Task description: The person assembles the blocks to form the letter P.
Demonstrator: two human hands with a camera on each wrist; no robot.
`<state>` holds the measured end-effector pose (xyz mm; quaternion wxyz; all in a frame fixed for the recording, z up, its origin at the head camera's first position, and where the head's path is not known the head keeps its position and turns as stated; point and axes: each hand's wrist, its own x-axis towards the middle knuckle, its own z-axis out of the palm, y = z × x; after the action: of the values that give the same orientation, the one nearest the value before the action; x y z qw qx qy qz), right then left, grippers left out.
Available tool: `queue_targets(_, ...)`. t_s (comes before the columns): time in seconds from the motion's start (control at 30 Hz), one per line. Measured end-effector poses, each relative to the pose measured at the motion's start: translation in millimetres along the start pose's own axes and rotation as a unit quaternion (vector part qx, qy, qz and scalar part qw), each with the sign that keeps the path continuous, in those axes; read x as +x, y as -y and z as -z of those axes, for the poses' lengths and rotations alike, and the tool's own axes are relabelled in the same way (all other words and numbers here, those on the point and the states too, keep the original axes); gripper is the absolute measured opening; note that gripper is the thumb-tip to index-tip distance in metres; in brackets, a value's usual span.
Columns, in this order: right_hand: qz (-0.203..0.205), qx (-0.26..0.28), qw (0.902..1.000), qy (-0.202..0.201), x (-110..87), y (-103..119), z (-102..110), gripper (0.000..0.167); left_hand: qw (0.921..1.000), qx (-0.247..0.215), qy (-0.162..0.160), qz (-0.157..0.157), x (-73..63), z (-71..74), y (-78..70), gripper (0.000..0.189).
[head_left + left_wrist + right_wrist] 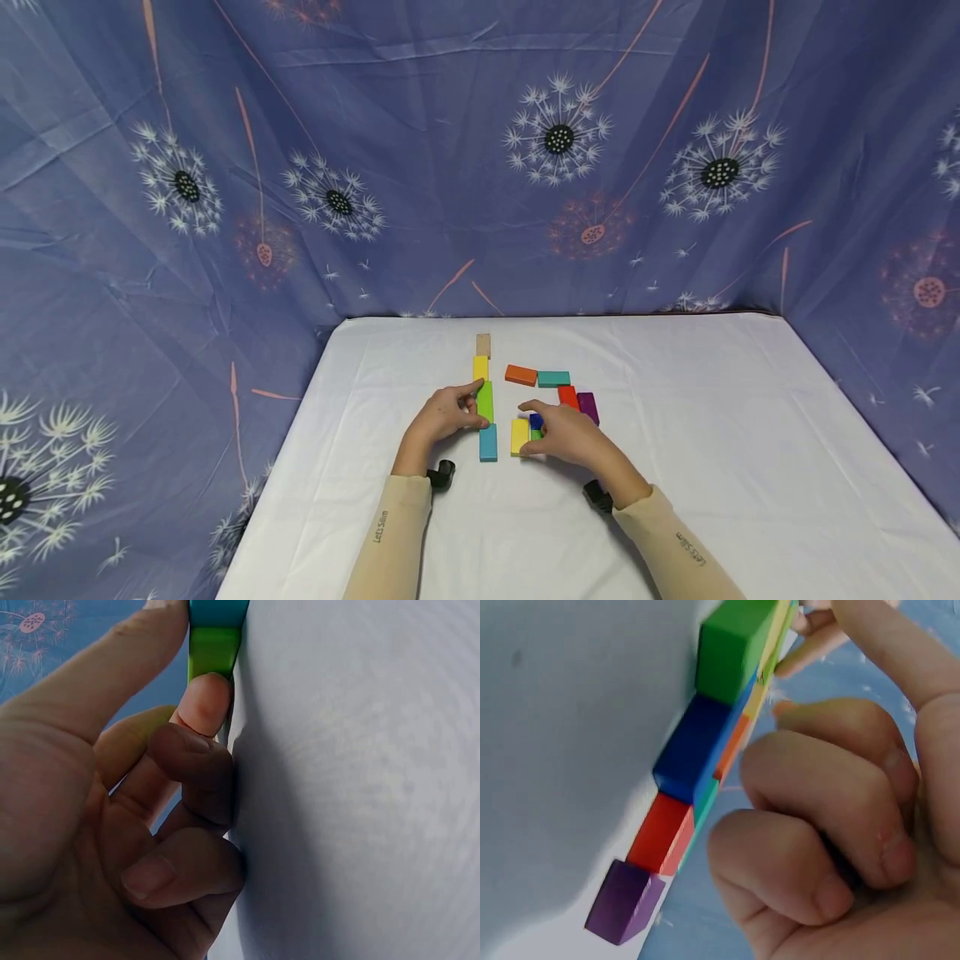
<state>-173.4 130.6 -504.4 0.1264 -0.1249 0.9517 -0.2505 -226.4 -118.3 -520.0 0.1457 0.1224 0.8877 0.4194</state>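
My left hand (pixel 447 414) pinches a lime green block (pixel 485 402) lengthwise, thumb at the near end and index finger at the far end. In the left wrist view, its index fingertip touches the lime block (pixel 214 652). A light blue block (pixel 488 442) lies at the near end, a yellow block (pixel 481 367) at the far end. My right hand (pixel 566 433) hovers around another yellow block (pixel 519 437), thumb by its near end, index finger extended beyond the far end. Beside that block are a green block (pixel 731 656) and a dark blue block (pixel 694 746), partly hidden in the head view.
A plain wooden block (pixel 483 346) tops the left column. Orange (pixel 521 375) and teal (pixel 553 379) blocks lie end to end at the back right. Red (pixel 568 397) and purple (pixel 588 408) blocks sit just beyond my right hand. A white cloth (pixel 720 450) covers the table; a patterned curtain (pixel 450 167) hangs behind.
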Motion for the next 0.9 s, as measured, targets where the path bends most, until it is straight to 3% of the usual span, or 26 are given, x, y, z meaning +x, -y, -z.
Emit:
queue_targets(0.2, -0.007, -0.006, 0.9994, 0.034, -1.7, -12.3, 8.4, 0.071, 0.9999, 0.011, -0.008, 0.001, 0.8, -1.5, 1.5, 0.085)
queue_targets(0.5, 0.006, -0.046, 0.9989, 0.009, 0.7, -10.5, 0.3, 0.066, 0.9999, 0.003, -0.014, -0.001, 1.0, -1.3, 2.7, 0.083)
queue_targets(0.9, 0.017, -0.055, 0.9983, -0.003, 0.8, -5.5, -8.5, 0.065, 0.9999, -0.002, -0.016, 0.002, 1.0, -1.5, 1.9, 0.082)
